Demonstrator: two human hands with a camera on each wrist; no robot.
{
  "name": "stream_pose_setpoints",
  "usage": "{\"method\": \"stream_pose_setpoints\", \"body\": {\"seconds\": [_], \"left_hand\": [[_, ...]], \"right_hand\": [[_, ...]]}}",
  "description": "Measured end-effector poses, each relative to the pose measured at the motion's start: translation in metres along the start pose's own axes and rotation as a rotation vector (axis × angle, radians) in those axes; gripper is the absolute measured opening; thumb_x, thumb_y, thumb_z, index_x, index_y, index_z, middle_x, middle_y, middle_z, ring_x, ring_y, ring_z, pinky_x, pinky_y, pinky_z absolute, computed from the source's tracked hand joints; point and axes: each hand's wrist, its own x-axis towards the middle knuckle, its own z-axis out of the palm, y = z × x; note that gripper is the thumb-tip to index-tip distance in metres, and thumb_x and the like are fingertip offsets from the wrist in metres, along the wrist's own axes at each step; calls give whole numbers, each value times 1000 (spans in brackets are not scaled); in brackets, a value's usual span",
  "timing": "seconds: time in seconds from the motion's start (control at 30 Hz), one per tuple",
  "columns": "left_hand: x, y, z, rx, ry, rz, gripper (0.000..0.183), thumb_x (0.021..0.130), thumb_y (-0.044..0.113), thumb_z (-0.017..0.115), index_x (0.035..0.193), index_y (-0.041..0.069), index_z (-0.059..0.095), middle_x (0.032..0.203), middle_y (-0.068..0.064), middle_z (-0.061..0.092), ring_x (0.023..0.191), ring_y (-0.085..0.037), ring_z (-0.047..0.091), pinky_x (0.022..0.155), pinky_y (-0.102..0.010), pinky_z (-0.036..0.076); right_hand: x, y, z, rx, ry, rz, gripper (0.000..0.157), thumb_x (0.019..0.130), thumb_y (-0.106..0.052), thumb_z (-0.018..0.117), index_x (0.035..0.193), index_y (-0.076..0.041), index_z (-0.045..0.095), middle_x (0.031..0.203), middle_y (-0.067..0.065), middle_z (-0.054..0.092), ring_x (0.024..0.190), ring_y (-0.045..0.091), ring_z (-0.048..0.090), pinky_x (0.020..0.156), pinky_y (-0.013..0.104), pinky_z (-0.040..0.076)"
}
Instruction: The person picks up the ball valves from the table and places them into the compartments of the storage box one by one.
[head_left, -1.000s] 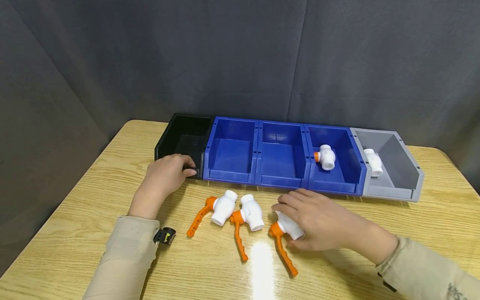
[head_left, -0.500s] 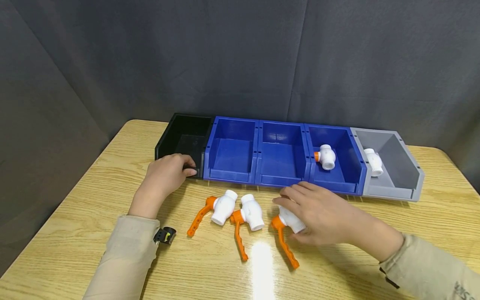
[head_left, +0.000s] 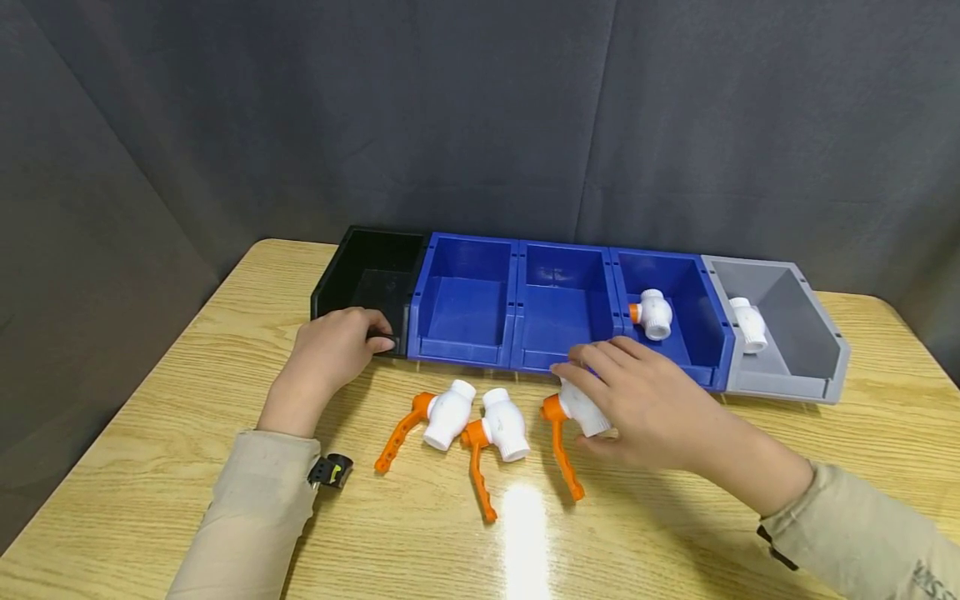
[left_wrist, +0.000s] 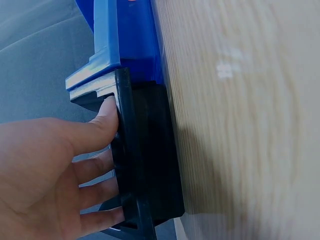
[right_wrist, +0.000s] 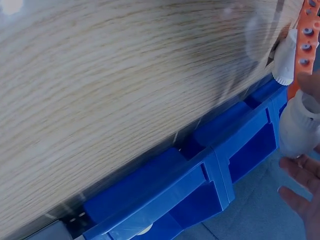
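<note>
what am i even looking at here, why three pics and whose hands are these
These are one person's two bare hands, filmed by three cameras at once. The wide picture comes from a camera on the head, looking down at a wooden table. The other two come from cameras strapped to each wrist, so they look tilted and very close.

Along the back of the table is a row of bins: a black bin, three blue bins and a grey bin.

The left hand grips the black bin's front edge. The right hand holds a white valve with an orange handle, in front of the bins. Two more valves lie on the table.
</note>
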Motion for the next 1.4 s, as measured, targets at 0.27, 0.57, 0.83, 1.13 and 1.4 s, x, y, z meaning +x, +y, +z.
{"method": "stream_pose_setpoints", "body": {"seconds": [0.27,0.57,0.83,1.13,1.4], "left_hand": [[0,1,0,-3,-4,-5,19,96,26,67,106,10,73,107,-10,71,93,-30,64,80,-51,51],[0,2,1,-1,-3,-3,20,96,26,67,107,11,73,107,-10,71,94,-30,64,80,-51,51],[0,2,1,0,-4,-6,19,96,25,67,106,10,73,107,-11,71,93,-30,64,80,-50,51],[0,1,1,4,-3,-4,19,96,25,67,106,10,73,106,-11,71,93,-30,64,80,-50,51],[0,0,0,4,-2,-1,19,96,25,67,107,10,73,107,-10,71,94,-30,64,80,-50,51]], "right_hand": [[3,3,-2,-35,22,81,75,68,-41,86,125,0,60,115,16,61,104,33,60,92,49,50],[8,10,-5,-49,29,160,73,68,-42,87,123,0,62,114,17,62,103,33,60,91,54,51],[15,17,-10,-44,-9,226,71,70,-42,86,122,0,63,114,17,61,100,35,60,88,50,51],[26,30,-13,-28,-43,268,71,71,-41,85,124,2,63,113,17,60,97,35,60,86,50,50],[36,45,-14,-37,-100,299,71,71,-42,87,122,2,64,112,17,61,98,33,60,88,48,51]]}}
